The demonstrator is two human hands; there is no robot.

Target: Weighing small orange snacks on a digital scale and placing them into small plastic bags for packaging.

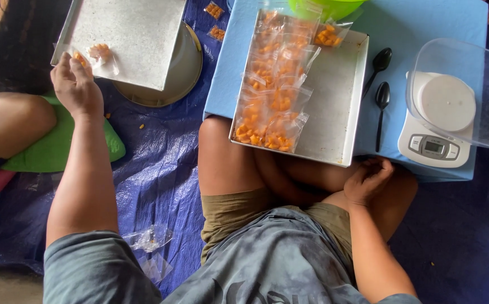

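the left hand [76,84] reaches far out to the person's left, fingers curled down over the near corner of a flat grey tray [137,34]. its fingertips press on a small clear bag of orange pieces [99,53] that lies on that corner; an orange bit shows right at the fingertips, but whether the fingers pinch the bag or only rest on it cannot be told from here. this tray sits tilted on top of a round metal plate [191,67], and both rest on a blue tarp [160,163] spread on the floor.

the right hand [368,179] lies loosely curled on the person's crossed leg, just under the near edge of a low light-blue table [402,22]; it holds nothing.

on that table stands a second metal tray [334,107], with a long row of filled clear bags [272,90] stacked along its left half, all holding the same orange pieces. to the right of it lie two black spoons [380,84] side by side, and beyond them a white kitchen scale [436,121] with a clear plastic bowl [469,84] on top. a green bowl [326,7] shows at the table's far edge.

empty clear bags [150,239] lie on the tarp near the left elbow. a green cushion [58,149] and another person's knee [8,121] are at the left.
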